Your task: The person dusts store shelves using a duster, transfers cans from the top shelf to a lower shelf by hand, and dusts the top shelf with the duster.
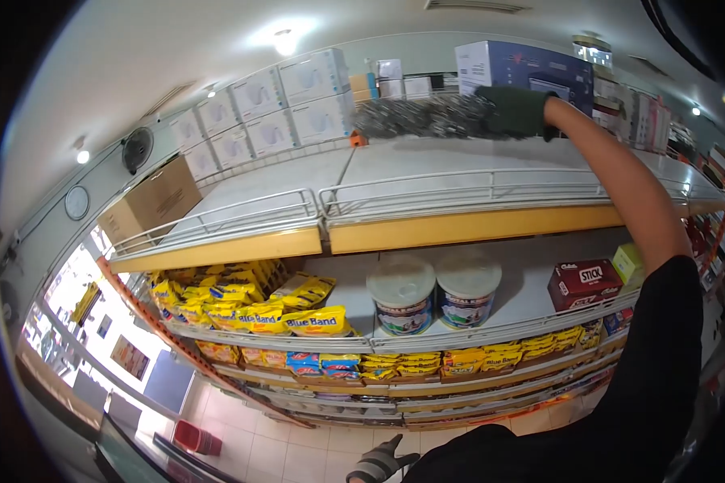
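Note:
My right hand, in a dark green glove, reaches far out over the top shelf. Its fingers are closed around a grey fluffy duster, which points left and looks smeared by motion. The duster's handle is hidden by the glove. It is just above or touching the shelf's back part; I cannot tell which. Low at the bottom edge, my left hand wears a grey and black glove. Its visible fingers are spread apart, with nothing in them, over the tiled floor.
A wire rail runs along the top shelf's front. A brown carton stands at its left end. White boxes and a blue box stand behind. Below are yellow packets, two white tubs and a red box.

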`<state>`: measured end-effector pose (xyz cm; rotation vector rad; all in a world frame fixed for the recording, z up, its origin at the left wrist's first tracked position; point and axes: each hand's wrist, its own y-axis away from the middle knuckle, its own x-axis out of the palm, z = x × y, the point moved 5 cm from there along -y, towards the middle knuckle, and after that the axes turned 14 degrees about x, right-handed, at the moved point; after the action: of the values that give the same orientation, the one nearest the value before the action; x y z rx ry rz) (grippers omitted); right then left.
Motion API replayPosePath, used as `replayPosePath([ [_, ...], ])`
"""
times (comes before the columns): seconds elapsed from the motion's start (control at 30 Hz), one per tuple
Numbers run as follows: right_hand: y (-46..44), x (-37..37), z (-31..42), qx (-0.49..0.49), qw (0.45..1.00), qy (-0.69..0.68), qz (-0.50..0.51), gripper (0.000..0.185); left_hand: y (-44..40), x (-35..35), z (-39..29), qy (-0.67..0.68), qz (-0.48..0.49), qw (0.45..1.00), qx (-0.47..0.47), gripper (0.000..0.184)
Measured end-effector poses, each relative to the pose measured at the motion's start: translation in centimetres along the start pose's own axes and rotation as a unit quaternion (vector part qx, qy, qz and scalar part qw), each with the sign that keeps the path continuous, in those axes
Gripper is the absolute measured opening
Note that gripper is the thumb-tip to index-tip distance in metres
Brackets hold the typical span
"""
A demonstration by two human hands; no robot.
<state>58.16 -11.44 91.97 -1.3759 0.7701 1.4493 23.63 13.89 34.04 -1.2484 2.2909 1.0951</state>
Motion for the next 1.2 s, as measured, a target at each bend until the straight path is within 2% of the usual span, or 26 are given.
replayPosePath([
  [0.07,-4.6,1.8,3.4,-0.173,0.977,0.126,-0.003,0.05,0.3,-0.9,-0.2,0.0,-0.007,1.0,-0.021,0.107],
  [0.13,-5.1,3.9,8.0,-0.221,0.973,0.066,-0.032,0.048,0.5,-2.3,-0.9,0.003,-0.054,0.999,-0.005,0.11],
  [0.2,-2.2,5.4,12.2,-0.152,0.981,0.086,0.084,0.048,0.3,-2.8,-0.3,-0.004,-0.073,0.997,-0.002,0.11],
  [0.3,-6.3,8.2,11.4,-0.188,0.968,0.148,0.071,0.046,0.6,-3.1,1.0,-0.003,-0.085,0.996,-0.016,0.106],
  [0.37,-10.8,9.0,6.9,-0.234,0.928,0.287,0.045,0.049,1.0,-2.6,2.2,-0.035,-0.096,0.994,-0.044,0.107],
  [0.43,-5.9,4.8,4.0,0.009,0.978,0.194,0.08,0.049,1.3,-1.7,4.0,-0.011,-0.092,0.994,-0.063,0.109],
  [0.47,-11.2,5.6,-2.3,-0.022,0.963,0.252,0.09,0.051,1.7,-1.5,4.7,-0.001,-0.095,0.993,-0.072,0.109],
  [0.5,-9.3,4.3,-4.8,0.051,0.96,0.243,0.127,0.045,2.2,-1.3,5.3,0.0,-0.094,0.993,-0.07,0.109],
  [0.53,-9.3,3.5,-9.2,0.154,0.964,0.171,0.135,0.044,2.8,-1.1,6.0,0.003,-0.117,0.99,-0.074,0.108],
  [0.57,-6.8,2.2,-10.8,0.181,0.957,0.192,0.122,0.043,3.3,-0.8,6.6,0.009,-0.141,0.987,-0.078,0.108],
  [0.6,-7.0,1.4,-14.7,0.142,0.945,0.263,0.131,0.043,3.6,-0.5,7.2,0.012,-0.145,0.985,-0.092,0.106],
  [0.7,-5.0,-0.3,-25.6,0.188,0.926,0.303,0.126,0.044,4.6,-0.4,7.9,0.018,-0.157,0.981,-0.116,0.108],
  [0.73,-4.6,-0.1,-27.6,0.077,0.89,0.447,0.041,0.045,4.6,-0.5,7.7,0.022,-0.159,0.981,-0.112,0.108],
  [0.8,-3.9,0.8,-25.3,-0.041,0.817,0.574,-0.043,0.045,5.0,-0.9,7.1,0.015,-0.147,0.982,-0.119,0.108],
  [0.87,-4.5,2.0,-17.5,0.169,0.893,0.415,0.04,0.046,5.2,-2.6,4.5,-0.027,-0.15,0.981,-0.116,0.108],
  [0.93,-2.4,2.5,-8.1,0.12,0.959,0.257,-0.006,0.043,4.7,-4.7,1.3,-0.011,-0.139,0.987,-0.076,0.103],
  [1.0,-5.0,4.2,-3.6,0.024,0.977,0.21,0.032,0.04,2.8,-4.9,0.8,-0.032,-0.184,0.982,-0.004,0.099],
  [1.07,-0.2,3.4,5.8,0.042,0.994,0.076,0.067,0.038,2.9,-6.6,-2.8,-0.016,-0.148,0.989,0.024,0.098],
  [1.1,-1.9,4.0,7.6,-0.106,0.986,0.115,0.054,0.037,2.1,-6.3,-2.8,-0.027,-0.141,0.989,0.03,0.099],
  [1.17,-5.1,6.3,10.5,-0.263,0.952,0.153,0.041,0.035,0.9,-5.6,-2.9,-0.031,-0.141,0.989,0.03,0.1],
  [1.2,-5.7,7.5,12.4,-0.32,0.938,0.099,0.085,0.033,0.5,-5.1,-3.0,-0.031,-0.124,0.992,0.022,0.1],
])
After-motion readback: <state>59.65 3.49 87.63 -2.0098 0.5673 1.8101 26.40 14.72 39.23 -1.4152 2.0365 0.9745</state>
